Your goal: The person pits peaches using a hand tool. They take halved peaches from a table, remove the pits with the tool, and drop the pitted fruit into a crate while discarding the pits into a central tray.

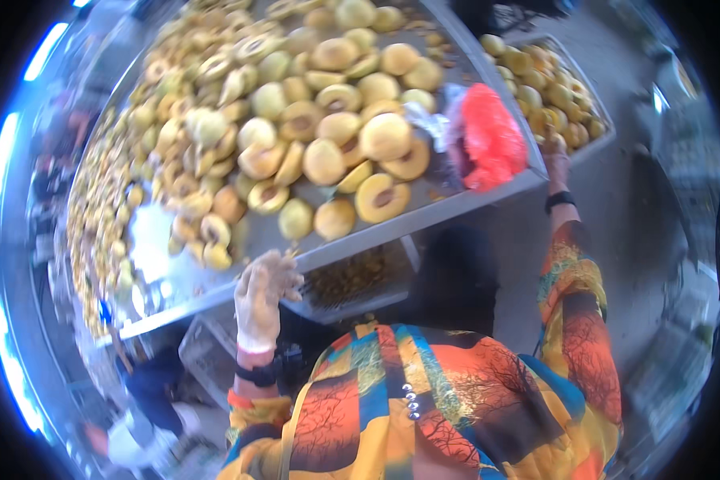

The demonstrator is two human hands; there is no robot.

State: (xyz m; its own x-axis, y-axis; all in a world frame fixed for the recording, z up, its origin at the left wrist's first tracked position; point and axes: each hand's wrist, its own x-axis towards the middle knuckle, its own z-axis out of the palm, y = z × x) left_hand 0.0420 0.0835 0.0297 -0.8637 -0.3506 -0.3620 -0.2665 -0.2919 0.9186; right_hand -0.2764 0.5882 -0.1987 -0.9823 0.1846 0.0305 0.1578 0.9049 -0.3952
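Note:
My left hand (pixel 267 290), in a whitish glove, is at the near edge of the metal worktable. Its fingers are loosely bent and apart, with no fruit seen in them. Halved yellow peaches (pixel 382 198) with brown-red pit hollows lie beside it, among whole-looking rounded ones (pixel 386 137). My right arm stretches out to the right. At its end my right hand (pixel 557 158) meets the near side of a crate (pixel 610 136) filled with yellow peaches (pixel 548 84). Its fingers are small and blurred against the fruit, so their grip does not show.
A crumpled red plastic bag (pixel 492 138) lies at the table's right corner. Under the table edge stands a bin (pixel 412 254) with small brown pieces. Peach halves cover the table (pixel 344 252) far to the left. Another person (pixel 140 440) is at the lower left.

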